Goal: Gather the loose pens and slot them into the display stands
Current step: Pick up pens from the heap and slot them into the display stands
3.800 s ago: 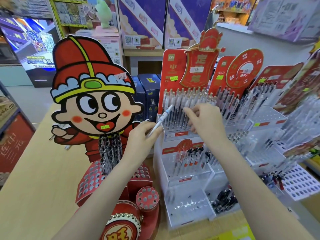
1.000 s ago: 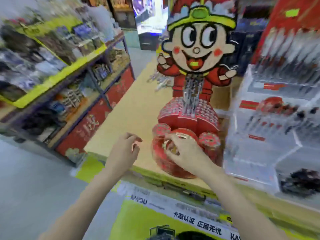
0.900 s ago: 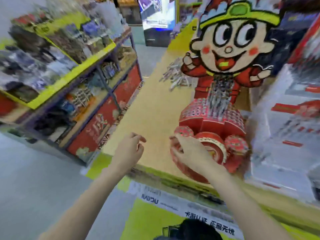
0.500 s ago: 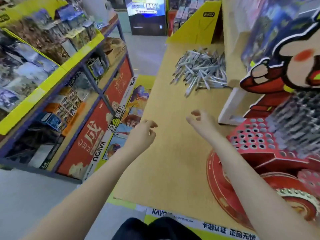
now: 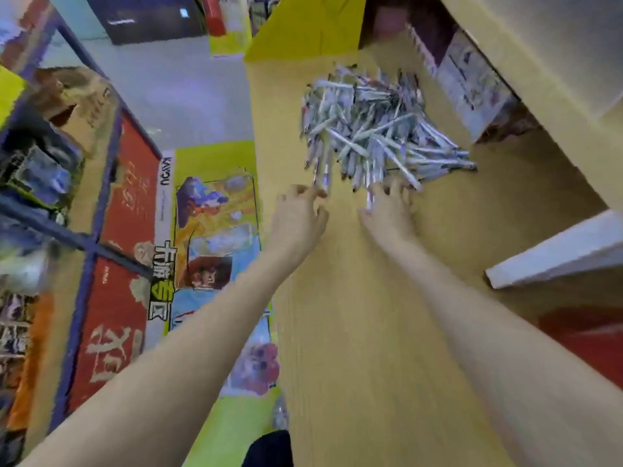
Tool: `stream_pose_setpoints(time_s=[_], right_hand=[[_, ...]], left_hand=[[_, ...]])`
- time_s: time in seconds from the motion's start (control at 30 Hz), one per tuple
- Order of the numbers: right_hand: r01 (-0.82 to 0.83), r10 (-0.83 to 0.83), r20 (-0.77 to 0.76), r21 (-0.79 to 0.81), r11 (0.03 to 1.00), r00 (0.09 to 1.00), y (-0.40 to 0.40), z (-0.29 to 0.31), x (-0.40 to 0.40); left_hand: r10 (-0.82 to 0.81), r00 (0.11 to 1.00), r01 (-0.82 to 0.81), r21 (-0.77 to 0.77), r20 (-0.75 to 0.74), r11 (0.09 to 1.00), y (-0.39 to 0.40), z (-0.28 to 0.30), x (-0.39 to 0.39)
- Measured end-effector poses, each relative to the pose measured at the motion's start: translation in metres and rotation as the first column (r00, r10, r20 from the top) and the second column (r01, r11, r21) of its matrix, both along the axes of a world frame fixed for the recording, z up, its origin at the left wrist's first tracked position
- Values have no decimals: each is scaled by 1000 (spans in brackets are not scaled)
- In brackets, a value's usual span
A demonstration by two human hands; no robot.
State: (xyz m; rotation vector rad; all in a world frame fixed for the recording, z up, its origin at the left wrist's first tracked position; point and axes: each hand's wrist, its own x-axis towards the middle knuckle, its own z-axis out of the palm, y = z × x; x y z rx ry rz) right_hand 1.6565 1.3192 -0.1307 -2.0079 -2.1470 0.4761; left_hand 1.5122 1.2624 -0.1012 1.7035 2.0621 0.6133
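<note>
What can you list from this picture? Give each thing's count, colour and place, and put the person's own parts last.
Pile of loose pens: too many to count, white-grey, far end of the table.
Table: one, light wood, centre and right.
White ledge: one, right edge.
Shelving unit: one, blue frame with red panels, left.
Floor poster: one, yellow-bordered, beside the table.
Left hand: fingers curled at a pen at the pile's near edge.
Right hand: fingers on the nearest pens; grip unclear.

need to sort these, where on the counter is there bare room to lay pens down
Bare wood runs between the two forearms, from the pen pile toward the camera. The strip right of the right hand, up to the white board, is free too. The far end is crowded.
</note>
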Motion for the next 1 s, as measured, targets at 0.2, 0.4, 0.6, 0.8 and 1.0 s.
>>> stream_pose_setpoints(time_s=[0.2,0.4,0.6,0.8,1.0], right_hand=[[120,-120,-3,13,993,993,-86,3,14],[174,-147,183,-141,975,972,-118,14,36],[132,-77,257,-206,969,963,-68,16,15],[216,-220,85,47,975,972,-5,29,15],[119,-116,229,2,993,966,30,22,16]], left_hand=[[-3,985,-6,-53,-170,999,91,-23,1],[0,931,-31,-79,-366,996,110,-26,-1],[-157,960,116,-182,-232,976,108,-16,-8],[-266,888,145,-318,-376,937,69,-12,-5],[-231,822,74,-304,-520,950,58,-26,-1]])
